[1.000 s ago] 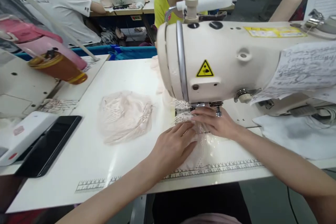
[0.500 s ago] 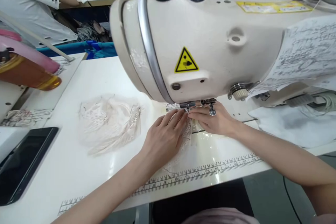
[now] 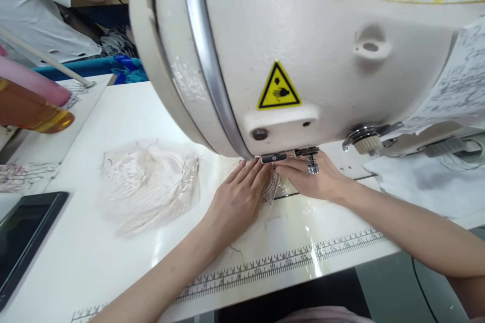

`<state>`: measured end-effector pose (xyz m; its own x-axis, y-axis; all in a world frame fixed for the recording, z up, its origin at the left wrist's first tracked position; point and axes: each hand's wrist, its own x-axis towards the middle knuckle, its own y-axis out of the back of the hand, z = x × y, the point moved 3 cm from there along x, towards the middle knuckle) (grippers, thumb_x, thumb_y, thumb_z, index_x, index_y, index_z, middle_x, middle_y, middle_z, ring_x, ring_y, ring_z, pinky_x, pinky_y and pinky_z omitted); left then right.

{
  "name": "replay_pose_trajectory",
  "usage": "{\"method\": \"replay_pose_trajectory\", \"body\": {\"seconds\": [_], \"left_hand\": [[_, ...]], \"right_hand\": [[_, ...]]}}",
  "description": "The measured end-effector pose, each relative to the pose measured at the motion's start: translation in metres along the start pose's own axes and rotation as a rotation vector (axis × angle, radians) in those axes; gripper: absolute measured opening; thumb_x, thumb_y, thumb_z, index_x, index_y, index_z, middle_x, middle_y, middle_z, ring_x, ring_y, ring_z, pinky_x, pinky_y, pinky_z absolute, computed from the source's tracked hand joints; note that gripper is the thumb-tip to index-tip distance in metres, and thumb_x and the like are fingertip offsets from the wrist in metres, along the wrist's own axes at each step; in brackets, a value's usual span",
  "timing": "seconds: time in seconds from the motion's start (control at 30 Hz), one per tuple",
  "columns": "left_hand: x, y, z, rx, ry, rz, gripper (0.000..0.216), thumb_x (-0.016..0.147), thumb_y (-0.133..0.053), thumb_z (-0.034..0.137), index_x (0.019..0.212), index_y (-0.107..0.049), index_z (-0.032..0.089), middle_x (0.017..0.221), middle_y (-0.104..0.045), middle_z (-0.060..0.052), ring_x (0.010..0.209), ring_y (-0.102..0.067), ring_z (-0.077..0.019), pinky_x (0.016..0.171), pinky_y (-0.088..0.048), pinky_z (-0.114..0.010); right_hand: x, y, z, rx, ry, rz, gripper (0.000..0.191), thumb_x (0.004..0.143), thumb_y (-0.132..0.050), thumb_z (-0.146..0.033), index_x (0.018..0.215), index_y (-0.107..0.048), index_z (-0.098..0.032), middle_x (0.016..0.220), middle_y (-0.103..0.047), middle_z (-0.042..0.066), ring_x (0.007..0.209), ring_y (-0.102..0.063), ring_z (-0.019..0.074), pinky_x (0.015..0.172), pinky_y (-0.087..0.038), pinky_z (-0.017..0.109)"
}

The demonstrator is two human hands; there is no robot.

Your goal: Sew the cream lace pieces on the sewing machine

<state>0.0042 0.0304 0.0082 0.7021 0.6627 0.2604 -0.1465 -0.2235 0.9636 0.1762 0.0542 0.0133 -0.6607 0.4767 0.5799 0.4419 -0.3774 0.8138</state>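
Note:
A cream sewing machine (image 3: 303, 50) with a yellow warning sticker fills the upper view. Under its head lies a pale lace piece (image 3: 270, 193) on the white table (image 3: 94, 242). My left hand (image 3: 237, 202) rests flat on the lace, fingers stretched toward the presser foot (image 3: 273, 157). My right hand (image 3: 312, 179) lies on the lace just right of the foot, fingers pressed down and pointing left. The fingertips of both hands almost meet below the foot. The needle is hidden by the machine head.
A heap of pale lace pieces (image 3: 147, 184) lies left of my hands. A dark phone (image 3: 22, 234) sits at the left edge, an amber bottle (image 3: 34, 116) above it. A ruler strip (image 3: 280, 265) runs along the table's front. A person in white (image 3: 34, 5) stands behind.
My head has come closer and lower, so the machine fills more of the view. Both hands have slid the lace up under the presser foot.

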Motion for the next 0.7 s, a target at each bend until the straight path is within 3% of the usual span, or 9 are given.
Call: {"method": "replay_pose_trajectory", "body": {"seconds": [0.27, 0.7], "left_hand": [[0.0012, 0.0, -0.0014, -0.047, 0.032, 0.024, 0.044, 0.09, -0.037, 0.013, 0.132, -0.048, 0.005, 0.133, -0.055, -0.017, 0.125, -0.05, -0.0304, 0.101, -0.047, -0.048], [0.0012, 0.0, -0.0003, -0.085, 0.045, 0.066, 0.045, 0.09, -0.04, 0.014, 0.135, -0.046, 0.012, 0.133, -0.055, -0.014, 0.126, -0.049, -0.0282, 0.103, -0.046, -0.048]], "right_hand": [[0.0024, -0.0009, -0.0031, -0.061, 0.016, 0.025, 0.025, 0.082, -0.049, -0.004, 0.09, -0.067, -0.021, 0.093, -0.074, -0.005, 0.075, -0.064, 0.0128, 0.059, -0.043, 0.028], [0.0006, -0.0007, -0.0028, -0.068, 0.057, 0.05, 0.023, 0.082, -0.05, -0.005, 0.086, -0.067, -0.02, 0.09, -0.073, -0.003, 0.075, -0.063, 0.0136, 0.068, -0.044, 0.031]]}}
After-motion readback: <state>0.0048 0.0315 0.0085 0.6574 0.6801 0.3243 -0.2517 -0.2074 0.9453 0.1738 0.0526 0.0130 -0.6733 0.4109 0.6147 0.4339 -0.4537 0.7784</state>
